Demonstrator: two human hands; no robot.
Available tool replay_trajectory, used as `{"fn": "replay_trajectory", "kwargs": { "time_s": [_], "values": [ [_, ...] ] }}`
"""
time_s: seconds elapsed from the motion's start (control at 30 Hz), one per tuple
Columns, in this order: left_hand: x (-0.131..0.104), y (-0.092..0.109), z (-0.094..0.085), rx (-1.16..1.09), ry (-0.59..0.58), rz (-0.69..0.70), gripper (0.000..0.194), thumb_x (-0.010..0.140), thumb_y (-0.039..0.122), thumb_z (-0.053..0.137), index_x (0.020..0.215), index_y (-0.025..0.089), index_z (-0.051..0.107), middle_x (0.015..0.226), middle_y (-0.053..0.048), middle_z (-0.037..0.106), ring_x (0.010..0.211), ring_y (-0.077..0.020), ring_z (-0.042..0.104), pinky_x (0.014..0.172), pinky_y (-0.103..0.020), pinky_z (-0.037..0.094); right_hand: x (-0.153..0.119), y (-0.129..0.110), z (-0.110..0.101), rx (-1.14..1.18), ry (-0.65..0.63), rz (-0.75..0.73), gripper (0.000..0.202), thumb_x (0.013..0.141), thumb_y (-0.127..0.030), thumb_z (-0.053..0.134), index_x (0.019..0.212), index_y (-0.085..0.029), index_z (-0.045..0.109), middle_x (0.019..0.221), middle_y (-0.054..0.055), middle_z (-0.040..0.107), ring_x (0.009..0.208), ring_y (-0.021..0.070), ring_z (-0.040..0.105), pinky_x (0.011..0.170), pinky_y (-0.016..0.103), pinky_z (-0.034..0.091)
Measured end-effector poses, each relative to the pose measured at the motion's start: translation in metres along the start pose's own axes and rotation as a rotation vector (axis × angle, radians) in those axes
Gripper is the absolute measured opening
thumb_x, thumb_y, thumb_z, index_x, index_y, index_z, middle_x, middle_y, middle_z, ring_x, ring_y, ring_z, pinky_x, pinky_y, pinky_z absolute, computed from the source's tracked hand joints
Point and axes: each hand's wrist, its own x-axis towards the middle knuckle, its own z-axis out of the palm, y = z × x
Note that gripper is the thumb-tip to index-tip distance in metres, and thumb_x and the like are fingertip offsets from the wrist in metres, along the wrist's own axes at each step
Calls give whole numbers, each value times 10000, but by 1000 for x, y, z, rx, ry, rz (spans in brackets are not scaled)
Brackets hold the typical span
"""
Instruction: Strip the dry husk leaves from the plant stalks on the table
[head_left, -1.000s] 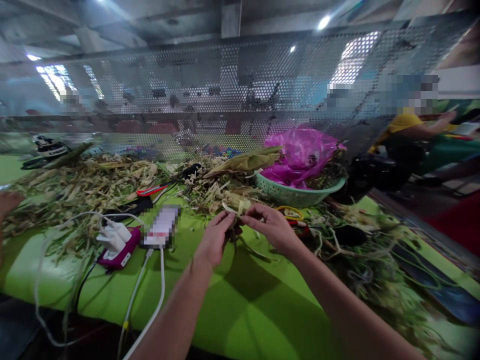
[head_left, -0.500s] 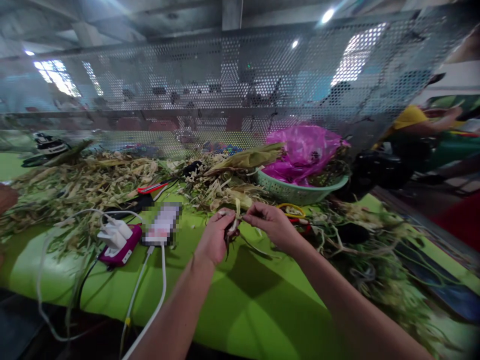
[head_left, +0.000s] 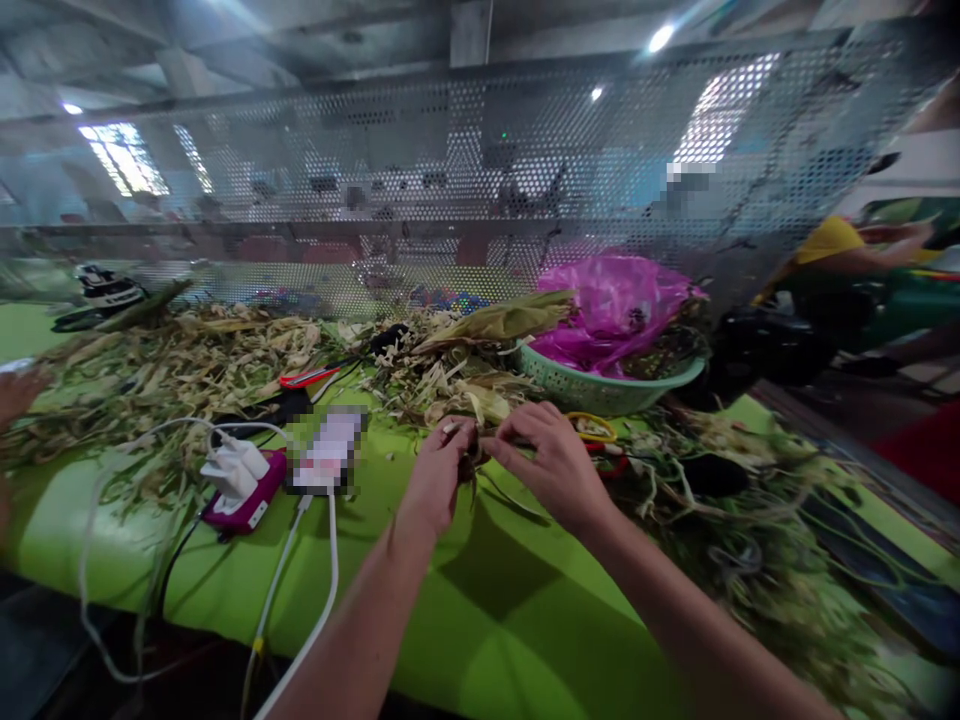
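Near the middle of the green tabletop (head_left: 495, 640), my left hand (head_left: 437, 475) is closed round a small bundle of dry plant strips (head_left: 470, 462). Dark ends of the bundle stick out below its fingers. My right hand (head_left: 544, 455) is bent close at the bundle's right side, thumb and fingertips drawn together; whatever they pinch is too small to make out. A thin strip trails below the right hand. Just beyond both hands lies a pale husk (head_left: 491, 403).
Plant scraps (head_left: 202, 350) cover the back left. A phone (head_left: 330, 450) and purple power strip (head_left: 251, 500) with white cables sit left. A green basket (head_left: 615, 390) holds a pink bag (head_left: 615, 300). Scissors (head_left: 606, 455) lie right. Another person's hand (head_left: 19, 392) shows far left.
My right hand has turned a little, its back more raised beside the bundle. The other person's hand at far left reaches further into view. The view has shifted slightly.
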Motion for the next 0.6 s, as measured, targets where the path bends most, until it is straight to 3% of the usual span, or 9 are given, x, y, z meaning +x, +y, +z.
{"fn": "replay_trajectory", "kwargs": {
  "time_s": [0.1,0.3,0.47,0.6],
  "values": [
    [1,-3,-2,-15,22,8,206,684,302,741,821,174,656,800,4,593,732,-99,526,667,-206,405,-2,-4,6,-22,-64,4,171,806,-277,645,673,-191,579,722,29,627,735,188,530,728,322,372],
    [3,-5,-6,-1,5,-26,215,725,337,708,860,172,679,888,-35,644,788,-124,561,731,-240,431,-2,-4,10,5,-61,32,99,763,-144,568,683,-195,539,731,29,620,731,181,539,701,297,386],
    [2,-3,-5,49,-82,-10,236,703,334,739,859,170,672,840,-24,641,749,-116,565,695,-236,431,-5,-5,10,64,-101,172,69,773,-144,534,748,-208,534,706,-10,609,625,139,530,608,250,378],
    [3,-1,-6,78,-15,-13,248,667,330,765,825,157,682,746,-2,625,629,-78,528,602,-208,400,-5,-2,10,128,-115,186,39,804,-179,536,789,-211,552,725,-10,631,644,140,559,633,247,400]
  ]
}}
